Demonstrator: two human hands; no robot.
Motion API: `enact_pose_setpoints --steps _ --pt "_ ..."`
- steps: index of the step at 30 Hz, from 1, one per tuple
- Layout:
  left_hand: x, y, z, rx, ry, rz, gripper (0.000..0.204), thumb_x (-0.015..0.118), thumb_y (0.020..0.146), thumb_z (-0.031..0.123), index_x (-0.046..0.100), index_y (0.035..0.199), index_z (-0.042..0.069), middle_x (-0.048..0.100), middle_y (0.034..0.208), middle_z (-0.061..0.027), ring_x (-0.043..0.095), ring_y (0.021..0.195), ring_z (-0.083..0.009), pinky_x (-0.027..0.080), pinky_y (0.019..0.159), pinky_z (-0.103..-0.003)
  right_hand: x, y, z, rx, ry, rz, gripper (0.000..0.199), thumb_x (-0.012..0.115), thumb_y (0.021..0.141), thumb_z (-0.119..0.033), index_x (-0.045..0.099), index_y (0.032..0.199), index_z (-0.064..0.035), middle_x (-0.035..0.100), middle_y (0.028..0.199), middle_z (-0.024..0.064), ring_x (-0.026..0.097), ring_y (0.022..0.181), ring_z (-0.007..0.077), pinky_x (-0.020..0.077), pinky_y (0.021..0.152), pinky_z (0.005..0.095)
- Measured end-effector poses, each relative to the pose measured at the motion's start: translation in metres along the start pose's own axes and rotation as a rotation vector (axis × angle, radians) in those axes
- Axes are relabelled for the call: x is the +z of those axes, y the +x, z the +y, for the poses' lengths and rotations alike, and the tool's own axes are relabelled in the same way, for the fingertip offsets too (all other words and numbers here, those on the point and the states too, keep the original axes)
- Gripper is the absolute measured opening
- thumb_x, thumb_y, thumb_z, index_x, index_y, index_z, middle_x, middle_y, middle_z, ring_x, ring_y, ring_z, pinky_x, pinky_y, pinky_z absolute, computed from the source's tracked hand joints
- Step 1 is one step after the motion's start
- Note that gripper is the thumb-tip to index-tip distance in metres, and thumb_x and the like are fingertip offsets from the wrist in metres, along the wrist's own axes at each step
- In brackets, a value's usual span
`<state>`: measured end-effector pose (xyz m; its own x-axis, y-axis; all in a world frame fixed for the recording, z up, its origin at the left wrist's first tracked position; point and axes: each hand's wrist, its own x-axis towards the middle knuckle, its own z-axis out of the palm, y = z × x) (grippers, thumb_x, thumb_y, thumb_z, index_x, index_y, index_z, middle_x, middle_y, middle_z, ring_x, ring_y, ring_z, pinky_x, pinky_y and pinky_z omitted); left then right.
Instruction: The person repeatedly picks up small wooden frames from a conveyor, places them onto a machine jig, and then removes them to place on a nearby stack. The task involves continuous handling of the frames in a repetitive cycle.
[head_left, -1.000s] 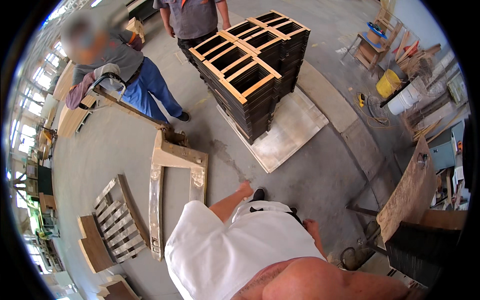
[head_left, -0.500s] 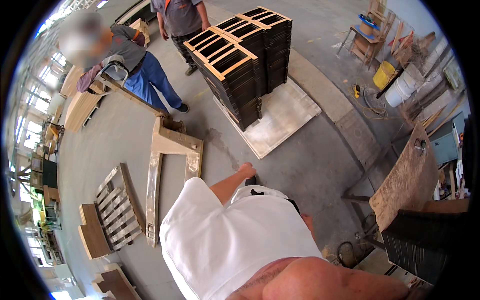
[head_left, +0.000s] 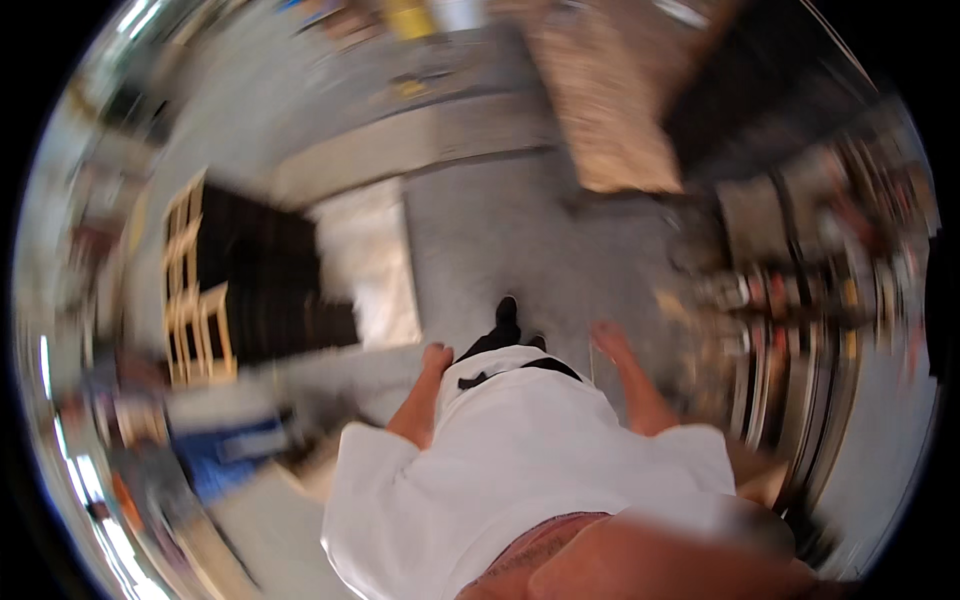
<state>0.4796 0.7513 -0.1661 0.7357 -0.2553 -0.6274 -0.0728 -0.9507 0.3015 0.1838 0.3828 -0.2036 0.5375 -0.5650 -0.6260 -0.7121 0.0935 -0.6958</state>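
Note:
My left hand (head_left: 437, 357) hangs by my left hip, its fingers too small and smeared to read. The white board (head_left: 405, 280) on the floor lies just ahead of it, apart from the hand. Out to the right side, my right hand (head_left: 608, 340) hangs over the grey floor (head_left: 480, 220), touching nothing that I can see. Its fingers are blurred too. At the left, a tall stack of black frames (head_left: 270, 245) with pale wooden slats stands on the white board.
A worn brown board (head_left: 610, 110) and a large black stack (head_left: 765, 90) stand ahead to the right. Blurred clutter (head_left: 770, 290) and long upright pieces fill the right. A person in blue trousers (head_left: 225, 450) is at the lower left. A yellow bucket (head_left: 408, 18) sits far ahead.
My view has swung to the right, so the stack and the person now lie at my left. My right hand has come out from beside my body into plain sight.

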Motion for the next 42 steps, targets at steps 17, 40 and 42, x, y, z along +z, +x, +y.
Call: enact_pose_setpoints --steps 17,40,42 --pt "0.066 0.168 0.412 0.604 0.605 -0.911 0.012 0.056 0.083 0.013 0.06 0.085 0.002 0.062 0.077 -0.0099 0.06 0.065 -0.0204 0.051 0.054 -0.037 -0.024 -0.248 -0.067 0.245 0.097 1.325 0.02 0.062 0.08 -0.024 0.062 0.091 -0.0076 0.065 0.081 0.0156 0.062 0.077 0.0379 0.0498 0.065 0.0471" --pt "0.257 -0.124 0.296 1.244 1.975 -1.422 0.024 0.058 0.086 0.0 0.047 0.107 -0.001 0.054 0.074 -0.0101 0.051 0.051 -0.0186 0.039 0.04 -0.033 0.584 -0.306 -0.589 0.891 0.525 4.463 0.021 0.056 0.094 -0.029 0.055 0.088 -0.0096 0.063 0.074 0.0032 0.055 0.053 0.0095 0.0446 0.043 0.023" --pt "0.244 -0.136 0.257 1.108 2.032 -1.509 0.03 0.057 0.087 0.002 0.045 0.114 -0.001 0.055 0.076 -0.0104 0.052 0.052 -0.0191 0.041 0.041 -0.034 0.616 -0.318 -0.63 1.458 0.37 4.227 0.014 0.054 0.092 -0.02 0.055 0.083 -0.0082 0.06 0.07 0.0039 0.054 0.051 0.0114 0.0433 0.042 0.0255"
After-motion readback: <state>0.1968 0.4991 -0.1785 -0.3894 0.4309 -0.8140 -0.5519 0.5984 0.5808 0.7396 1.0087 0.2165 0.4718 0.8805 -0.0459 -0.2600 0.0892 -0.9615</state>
